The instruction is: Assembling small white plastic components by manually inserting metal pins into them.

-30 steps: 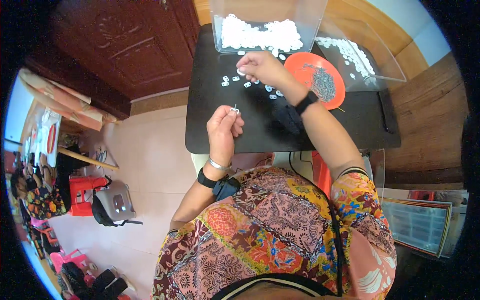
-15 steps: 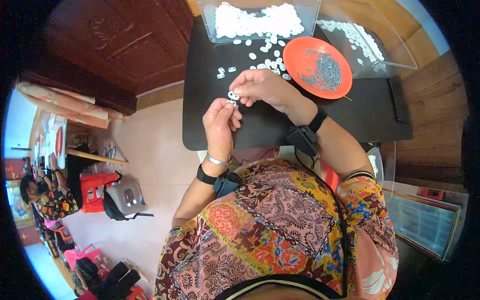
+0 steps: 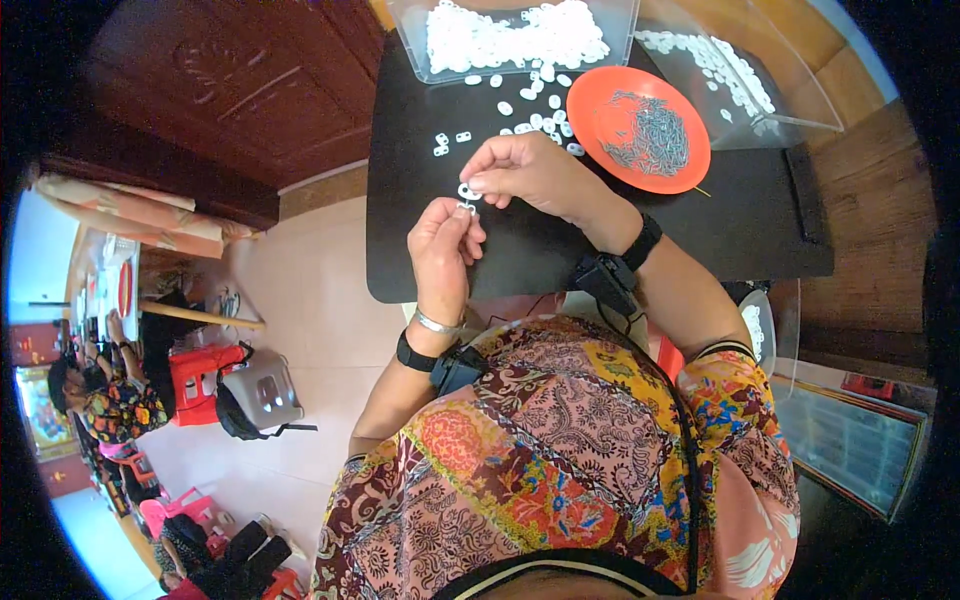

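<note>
The person is wearing a short-sleeved top (image 3: 560,450) in a busy paisley and flower print, mixing maroon, orange, yellow, pink and blue, with a dark neckline at the bottom edge. The left hand (image 3: 445,240) is bare, and a thin silver bangle (image 3: 437,322) is circling its wrist; further up, a black strap with a small black box (image 3: 440,362) is sitting on the forearm. The right hand (image 3: 525,170) is also bare, and its wrist is carrying a black band (image 3: 642,241) with a black box (image 3: 603,280) clipped beside it.
</note>
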Demonstrator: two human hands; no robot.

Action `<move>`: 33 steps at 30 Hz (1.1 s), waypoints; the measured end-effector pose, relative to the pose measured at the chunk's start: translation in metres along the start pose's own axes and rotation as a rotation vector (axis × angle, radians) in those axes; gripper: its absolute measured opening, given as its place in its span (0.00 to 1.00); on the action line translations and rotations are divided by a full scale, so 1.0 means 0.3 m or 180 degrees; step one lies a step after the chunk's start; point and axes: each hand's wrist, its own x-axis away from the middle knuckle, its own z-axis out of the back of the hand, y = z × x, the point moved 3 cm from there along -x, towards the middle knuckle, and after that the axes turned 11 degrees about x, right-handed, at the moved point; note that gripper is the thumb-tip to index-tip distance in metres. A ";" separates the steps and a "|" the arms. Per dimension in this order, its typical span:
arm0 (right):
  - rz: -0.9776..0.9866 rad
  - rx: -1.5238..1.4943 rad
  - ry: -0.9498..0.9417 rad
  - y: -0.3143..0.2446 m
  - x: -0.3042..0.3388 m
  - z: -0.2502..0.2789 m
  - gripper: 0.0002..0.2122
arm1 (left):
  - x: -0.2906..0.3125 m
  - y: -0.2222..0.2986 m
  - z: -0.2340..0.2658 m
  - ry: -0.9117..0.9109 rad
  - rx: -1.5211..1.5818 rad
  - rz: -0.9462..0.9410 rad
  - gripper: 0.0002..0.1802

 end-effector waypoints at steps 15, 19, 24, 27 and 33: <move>0.0256 0.0176 -0.0286 -0.009 0.024 -0.046 0.11 | 0.002 -0.004 0.005 0.0082 0.0075 -0.0096 0.09; 0.0500 0.0126 -0.0081 -0.018 0.025 -0.053 0.08 | 0.004 -0.001 0.004 0.0044 0.0074 -0.0118 0.09; 0.0526 0.0170 0.0155 -0.021 0.026 -0.054 0.08 | 0.004 -0.003 0.004 0.0012 0.0079 -0.0082 0.09; 0.0609 0.0248 0.0193 -0.030 0.027 -0.057 0.08 | 0.004 -0.003 0.006 -0.0006 0.0054 -0.0165 0.09; 0.0640 0.0416 0.0607 -0.034 0.025 -0.023 0.08 | 0.003 -0.004 0.010 -0.0004 0.0121 -0.0116 0.09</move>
